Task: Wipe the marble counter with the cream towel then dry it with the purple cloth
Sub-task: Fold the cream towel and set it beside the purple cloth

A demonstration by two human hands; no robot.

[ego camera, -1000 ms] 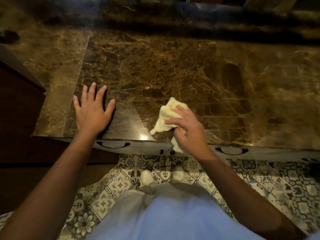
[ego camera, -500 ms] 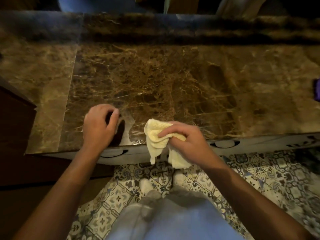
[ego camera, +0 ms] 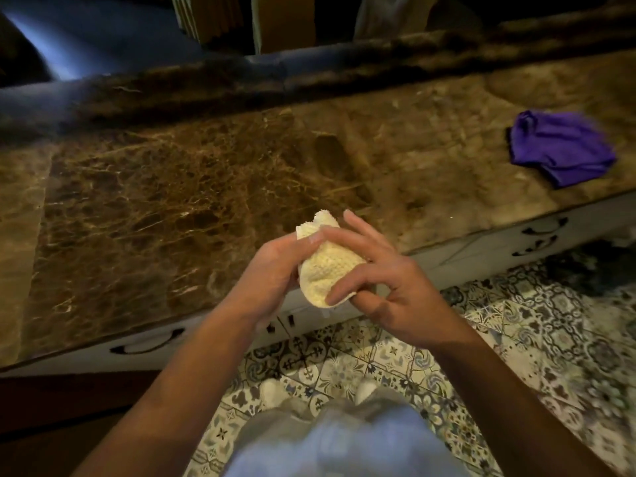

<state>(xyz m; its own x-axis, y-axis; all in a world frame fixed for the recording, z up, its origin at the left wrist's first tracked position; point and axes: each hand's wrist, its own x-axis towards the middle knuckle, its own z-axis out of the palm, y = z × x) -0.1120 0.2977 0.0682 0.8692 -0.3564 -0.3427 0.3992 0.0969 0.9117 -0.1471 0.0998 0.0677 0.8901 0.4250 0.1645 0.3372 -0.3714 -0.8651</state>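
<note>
left hand (ego camera: 272, 270): curled around the left side of the cream towel (ego camera: 327, 270), thumb tip pressed on its top fold, fingers hidden under the cloth
right hand (ego camera: 385, 287): fingers spread narrow over the right side of the towel, index tip on the lower edge, thumb tucked beneath; grips it too
cream towel: bunched into a wad between both hands, lifted off the stone, above the counter's front edge
marble counter (ego camera: 172, 201): brown veined slab, runs left to right, glossy patch near the left part
purple cloth (ego camera: 561, 151): crumpled heap lying on the counter at far right, well apart from the hands
drawer fronts (ego camera: 481, 249): white, dark curved handles, just under the counter edge
floor (ego camera: 344, 366): patterned tiles, blue and cream
person: light trousers and white footwear visible at the bottom, both forearms bare
blur: right side smeared, cloth edges soft
</note>
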